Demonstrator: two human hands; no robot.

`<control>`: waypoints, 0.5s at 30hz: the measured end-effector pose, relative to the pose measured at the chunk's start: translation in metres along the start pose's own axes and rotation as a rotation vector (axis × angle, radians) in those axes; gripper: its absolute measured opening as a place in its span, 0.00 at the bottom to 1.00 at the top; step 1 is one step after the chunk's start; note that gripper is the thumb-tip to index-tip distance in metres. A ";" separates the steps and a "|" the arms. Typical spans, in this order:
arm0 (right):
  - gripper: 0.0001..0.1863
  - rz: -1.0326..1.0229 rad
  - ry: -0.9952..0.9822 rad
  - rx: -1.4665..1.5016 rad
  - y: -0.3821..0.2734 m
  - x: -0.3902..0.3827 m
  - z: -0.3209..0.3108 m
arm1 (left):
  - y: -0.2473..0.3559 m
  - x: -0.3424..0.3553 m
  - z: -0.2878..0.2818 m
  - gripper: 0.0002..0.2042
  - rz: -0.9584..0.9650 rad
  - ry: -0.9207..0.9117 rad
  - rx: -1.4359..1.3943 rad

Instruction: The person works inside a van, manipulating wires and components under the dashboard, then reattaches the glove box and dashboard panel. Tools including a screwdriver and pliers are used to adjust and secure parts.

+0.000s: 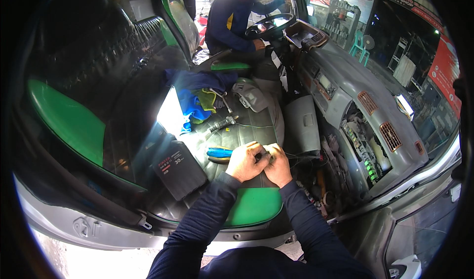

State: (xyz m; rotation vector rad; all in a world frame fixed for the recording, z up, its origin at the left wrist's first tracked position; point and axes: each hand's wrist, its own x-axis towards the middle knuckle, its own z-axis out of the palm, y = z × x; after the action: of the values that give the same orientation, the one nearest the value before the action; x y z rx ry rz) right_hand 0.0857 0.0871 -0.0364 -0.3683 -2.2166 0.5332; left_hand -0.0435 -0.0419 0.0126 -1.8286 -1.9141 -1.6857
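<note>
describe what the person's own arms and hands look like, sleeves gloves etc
Both forearms come in from the lower edge in long, dark navy sleeves, snug and creased, ending at the wrists. The left hand and right hand are bare: no gloves. No watch, ring or marking can be made out on either, and the sleeves look plain, with no stripes or print visible.

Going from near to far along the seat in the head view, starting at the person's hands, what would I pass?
Left hand and right hand pinching a small dark part → blue-handled tool → metal socket tool → blue and green cloths → another person at the steering wheel.
</note>
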 end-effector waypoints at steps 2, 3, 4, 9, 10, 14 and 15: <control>0.15 -0.016 -0.023 -0.018 -0.001 0.001 -0.002 | 0.000 0.000 -0.001 0.10 0.021 0.012 -0.017; 0.16 -0.009 -0.020 -0.009 -0.002 0.001 -0.002 | 0.000 0.001 -0.001 0.10 0.023 0.014 -0.005; 0.16 -0.002 -0.018 0.001 -0.003 0.001 -0.003 | 0.001 0.001 -0.001 0.10 0.023 0.017 -0.010; 0.16 0.001 -0.011 0.002 -0.005 0.002 -0.003 | 0.001 0.000 0.000 0.10 0.016 0.026 -0.004; 0.16 0.003 -0.014 -0.005 -0.005 0.002 -0.003 | 0.001 0.000 0.000 0.10 0.016 0.029 -0.007; 0.16 0.006 -0.021 -0.014 -0.003 0.002 -0.003 | 0.001 -0.001 -0.001 0.09 -0.002 0.018 -0.018; 0.16 0.012 -0.023 -0.009 -0.003 0.001 -0.003 | 0.001 0.000 -0.001 0.09 0.002 0.020 -0.018</control>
State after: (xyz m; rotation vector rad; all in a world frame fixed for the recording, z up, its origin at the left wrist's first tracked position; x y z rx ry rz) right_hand 0.0866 0.0859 -0.0327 -0.3815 -2.2406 0.5367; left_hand -0.0434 -0.0431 0.0132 -1.8117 -1.8953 -1.7192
